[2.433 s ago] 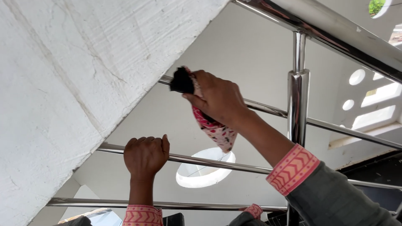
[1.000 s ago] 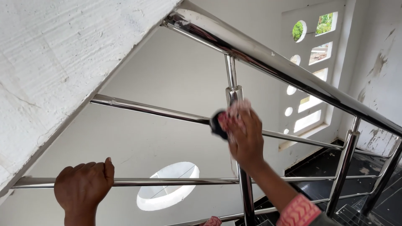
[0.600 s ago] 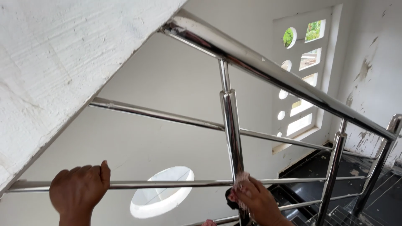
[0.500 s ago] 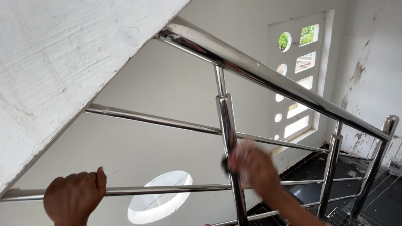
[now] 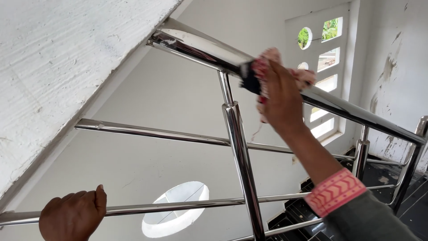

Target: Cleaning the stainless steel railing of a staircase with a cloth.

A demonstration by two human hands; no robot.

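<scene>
Cloth [image 5: 267,60], pink-patterned: my right hand [image 5: 278,96] pinches it onto the top handrail [image 5: 196,44], upper centre. Left hand [image 5: 71,218] fists the lower bar [image 5: 178,206]. Risk, I judge: cloth slipping off polished steel.

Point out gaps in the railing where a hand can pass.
Open: between top handrail and upper crossbar, left of the post; between upper and lower crossbar. Crowded: handrail where the right hand presses the cloth; left hand grips the lower crossbar.

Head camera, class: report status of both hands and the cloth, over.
Right hand presses red-patterned cloth on shiny steel top handrail. Left hand grips lower steel bar. Nothing in the way.
</scene>
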